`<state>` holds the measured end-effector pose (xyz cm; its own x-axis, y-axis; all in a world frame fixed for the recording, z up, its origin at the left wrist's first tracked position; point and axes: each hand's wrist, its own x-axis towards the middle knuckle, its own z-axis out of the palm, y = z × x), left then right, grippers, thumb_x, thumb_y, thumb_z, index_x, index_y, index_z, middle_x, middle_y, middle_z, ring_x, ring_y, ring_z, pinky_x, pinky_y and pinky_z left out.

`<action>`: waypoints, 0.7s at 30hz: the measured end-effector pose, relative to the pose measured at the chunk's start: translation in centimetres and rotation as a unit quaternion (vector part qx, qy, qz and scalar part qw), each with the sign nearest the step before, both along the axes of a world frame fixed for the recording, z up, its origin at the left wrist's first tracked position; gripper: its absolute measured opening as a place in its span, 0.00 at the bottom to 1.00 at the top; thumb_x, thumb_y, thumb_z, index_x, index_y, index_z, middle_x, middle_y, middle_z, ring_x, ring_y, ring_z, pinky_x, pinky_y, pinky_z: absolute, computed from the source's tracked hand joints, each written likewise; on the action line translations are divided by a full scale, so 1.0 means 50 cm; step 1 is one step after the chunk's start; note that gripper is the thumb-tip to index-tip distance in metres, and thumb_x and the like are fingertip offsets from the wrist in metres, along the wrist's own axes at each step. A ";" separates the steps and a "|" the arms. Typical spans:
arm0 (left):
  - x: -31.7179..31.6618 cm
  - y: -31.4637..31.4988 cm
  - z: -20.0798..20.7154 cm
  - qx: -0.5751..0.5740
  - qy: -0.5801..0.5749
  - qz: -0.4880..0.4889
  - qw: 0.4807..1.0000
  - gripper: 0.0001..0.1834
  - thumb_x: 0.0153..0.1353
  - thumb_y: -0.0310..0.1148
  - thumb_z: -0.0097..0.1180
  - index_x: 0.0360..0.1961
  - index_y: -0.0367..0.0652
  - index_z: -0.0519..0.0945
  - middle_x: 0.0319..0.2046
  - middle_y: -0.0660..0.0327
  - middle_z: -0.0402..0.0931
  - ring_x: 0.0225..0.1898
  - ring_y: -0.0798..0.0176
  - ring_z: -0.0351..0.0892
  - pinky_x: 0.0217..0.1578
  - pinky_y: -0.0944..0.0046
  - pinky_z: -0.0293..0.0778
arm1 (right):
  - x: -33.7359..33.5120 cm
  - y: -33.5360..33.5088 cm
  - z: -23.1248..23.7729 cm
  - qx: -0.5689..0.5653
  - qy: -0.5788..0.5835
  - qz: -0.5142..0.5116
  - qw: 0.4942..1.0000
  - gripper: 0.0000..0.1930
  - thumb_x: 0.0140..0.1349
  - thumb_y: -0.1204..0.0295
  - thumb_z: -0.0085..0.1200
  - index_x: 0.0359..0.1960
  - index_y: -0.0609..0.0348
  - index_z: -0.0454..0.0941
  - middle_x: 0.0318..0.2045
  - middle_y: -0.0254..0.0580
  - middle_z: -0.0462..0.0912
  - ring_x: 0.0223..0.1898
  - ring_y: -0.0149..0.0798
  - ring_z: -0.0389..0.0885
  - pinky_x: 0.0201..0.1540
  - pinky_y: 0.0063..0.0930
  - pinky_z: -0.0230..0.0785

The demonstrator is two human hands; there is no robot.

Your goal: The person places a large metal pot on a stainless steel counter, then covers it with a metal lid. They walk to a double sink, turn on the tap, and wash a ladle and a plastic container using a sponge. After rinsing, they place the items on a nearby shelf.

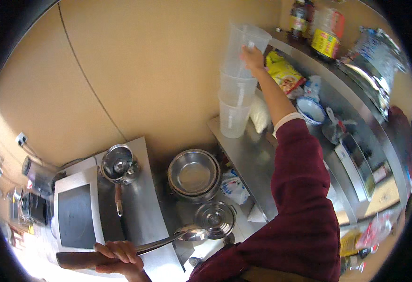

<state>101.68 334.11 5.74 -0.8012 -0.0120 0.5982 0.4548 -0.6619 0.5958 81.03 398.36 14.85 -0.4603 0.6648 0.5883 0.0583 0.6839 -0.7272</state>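
Note:
My left hand [120,258] is wrapped round the wooden handle of a long metal ladle [194,234], low in the view. The ladle's bowl points right, over a lidded steel pot [215,220]. Stretched far forward, my right hand [253,60] has its fingers closed round the handle of a tall translucent plastic jug [246,37]. This jug is the uppermost of a nested stack, with more clear jugs [236,117] under it. The stack stands upright against the wall at the end of a steel shelf [243,145].
A yellow food bag [281,70], a blue-and-white bowl [310,110] and a scale [356,164] sit on the shelf. Bottles [327,40] stand on the shelf above. Left are a microwave [76,216] and a steel pan [116,160]; steel basins [194,173] lie low between.

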 end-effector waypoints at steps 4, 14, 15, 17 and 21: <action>0.022 0.043 0.043 -0.008 -0.007 0.062 0.998 0.27 0.62 0.63 0.33 0.29 0.49 0.63 0.10 0.66 0.58 0.05 0.73 0.55 0.06 0.75 0.54 | -0.102 0.062 -0.074 0.119 -0.098 -0.049 0.987 0.25 0.57 0.48 0.52 0.32 0.62 0.78 0.34 0.55 0.82 0.37 0.55 0.81 0.37 0.45 0.73; 0.014 0.182 0.064 -0.045 0.004 0.037 0.998 0.26 0.60 0.62 0.43 0.32 0.47 0.65 0.11 0.65 0.60 0.06 0.73 0.55 0.06 0.75 0.55 | -0.001 0.053 -0.065 0.088 -0.094 -0.169 0.977 0.27 0.50 0.49 0.58 0.43 0.59 0.76 0.40 0.52 0.80 0.43 0.55 0.79 0.47 0.47 0.70; 0.007 0.197 0.067 -0.024 0.008 -0.013 1.000 0.27 0.58 0.62 0.46 0.33 0.47 0.66 0.11 0.66 0.60 0.07 0.73 0.55 0.06 0.74 0.54 | 0.030 0.024 -0.057 0.148 -0.004 -0.215 0.965 0.27 0.51 0.50 0.59 0.44 0.58 0.76 0.38 0.50 0.80 0.41 0.54 0.79 0.47 0.46 0.70; 0.002 0.234 0.070 -0.036 -0.028 0.017 0.999 0.27 0.57 0.63 0.48 0.34 0.48 0.66 0.13 0.67 0.61 0.08 0.74 0.57 0.07 0.74 0.54 | 0.109 -0.048 -0.045 0.236 0.153 -0.188 0.941 0.22 0.53 0.56 0.60 0.43 0.58 0.75 0.34 0.44 0.79 0.36 0.48 0.79 0.45 0.40 0.70; 0.001 0.334 0.035 -0.144 -0.025 0.066 0.987 0.20 0.63 0.53 0.48 0.37 0.46 0.68 0.16 0.66 0.66 0.12 0.72 0.63 0.12 0.71 0.59 | 0.346 -0.279 -0.158 -0.109 0.077 0.308 0.942 0.06 0.62 0.71 0.51 0.34 0.60 0.74 0.29 0.37 0.78 0.31 0.29 0.77 0.35 0.23 0.69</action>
<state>101.72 350.83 7.48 -0.8330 0.0470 0.5513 0.4906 -0.3981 0.7751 98.32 384.39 6.92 -0.7189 0.4119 0.5599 -0.4178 0.3876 -0.8217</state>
